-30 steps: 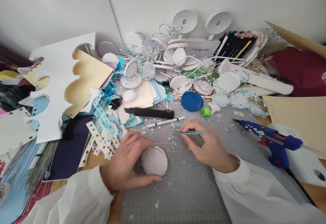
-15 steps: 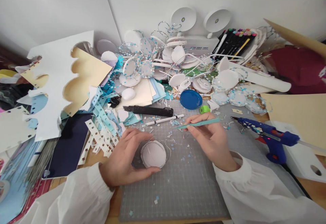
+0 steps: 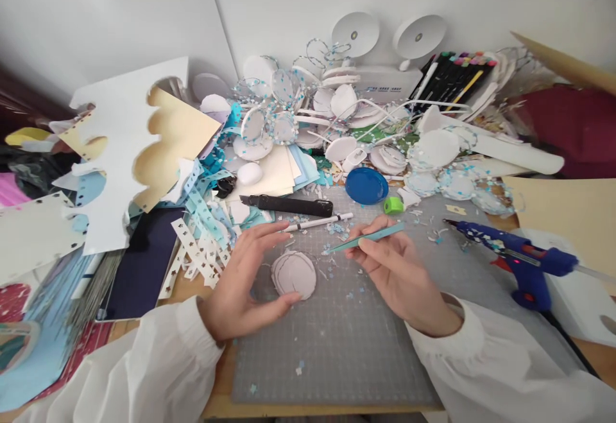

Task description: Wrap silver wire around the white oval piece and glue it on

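Note:
A round white paper disc (image 3: 294, 275) with thin wire around its rim lies on the grey cutting mat (image 3: 346, 359). My left hand (image 3: 250, 282) curves around its left side with fingers spread. The thumb overlaps the disc's near edge, while the index finger is raised off the far edge. In my right hand (image 3: 392, 269) is a pair of teal tweezers (image 3: 373, 237), pinched between thumb and fingers. Their tips point left toward small blue and white paper stars (image 3: 353, 293) scattered on the mat, and I cannot make out anything between them.
A black utility knife (image 3: 289, 205), a white pen (image 3: 322, 221), a blue lid (image 3: 366, 185) and a green tape roll (image 3: 393, 205) lie behind the hands. At right rests a blue glue gun (image 3: 520, 250). Punched paper strips (image 3: 197, 250) pile up at left, with wire-wrapped white discs at the back.
My left fingers have opened away from the disc's far edge. The tweezers have tilted more, their tips lower and slightly nearer the disc. The whole view has shifted a little.

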The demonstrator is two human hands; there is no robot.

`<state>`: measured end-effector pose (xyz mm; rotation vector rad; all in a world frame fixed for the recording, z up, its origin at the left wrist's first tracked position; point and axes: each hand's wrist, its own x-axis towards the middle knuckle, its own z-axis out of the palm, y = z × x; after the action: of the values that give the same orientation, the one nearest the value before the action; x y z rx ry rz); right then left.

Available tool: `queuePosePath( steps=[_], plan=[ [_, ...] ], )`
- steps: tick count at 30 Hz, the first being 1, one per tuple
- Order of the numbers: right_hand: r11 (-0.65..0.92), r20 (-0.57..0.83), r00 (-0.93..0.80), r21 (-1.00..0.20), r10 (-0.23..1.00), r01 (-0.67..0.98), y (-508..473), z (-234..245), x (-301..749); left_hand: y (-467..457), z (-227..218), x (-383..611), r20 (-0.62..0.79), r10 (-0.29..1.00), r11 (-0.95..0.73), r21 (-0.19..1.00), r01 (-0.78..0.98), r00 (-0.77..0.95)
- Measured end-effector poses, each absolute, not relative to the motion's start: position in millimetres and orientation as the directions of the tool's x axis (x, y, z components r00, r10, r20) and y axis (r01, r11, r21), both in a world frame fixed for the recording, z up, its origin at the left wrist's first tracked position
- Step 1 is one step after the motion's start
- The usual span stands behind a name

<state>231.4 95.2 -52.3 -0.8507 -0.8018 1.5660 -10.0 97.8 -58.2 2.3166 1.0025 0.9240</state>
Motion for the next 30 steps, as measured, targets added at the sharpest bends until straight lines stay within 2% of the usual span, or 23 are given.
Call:
queuePosePath(
  steps=[8,12,22,28,30],
  plan=[
    [-0.145,-0.104,-0.105,-0.827,0.989,-0.543,98.5,-52.0,228.0,94.9,-42.6,0.1,0.502,0.780,-0.626,0.642,0.443,0.374],
    [-0.132,-0.093,-0.098,-0.807,0.991,-0.576,99.2,-49.4,230.2,92.8,-26.3,12.1,0.545,0.763,-0.645,0.605,0.467,0.349],
    [-0.142,-0.079,-0.130,-0.784,0.988,-0.604,97.8,-50.4,231.5,94.0,-9.0,41.4,0.445,0.864,-0.503,0.731,0.461,0.237],
    [-0.110,-0.050,-0.122,-0.824,0.991,-0.556,97.5,-50.0,233.1,93.7,-9.0,42.6,0.439,0.864,-0.501,0.702,0.507,0.246],
    [-0.061,-0.015,-0.097,-0.870,0.995,-0.489,100.3,-53.4,235.1,92.1,-6.9,41.2,0.425,0.867,-0.497,0.694,0.521,0.260]
  ],
)
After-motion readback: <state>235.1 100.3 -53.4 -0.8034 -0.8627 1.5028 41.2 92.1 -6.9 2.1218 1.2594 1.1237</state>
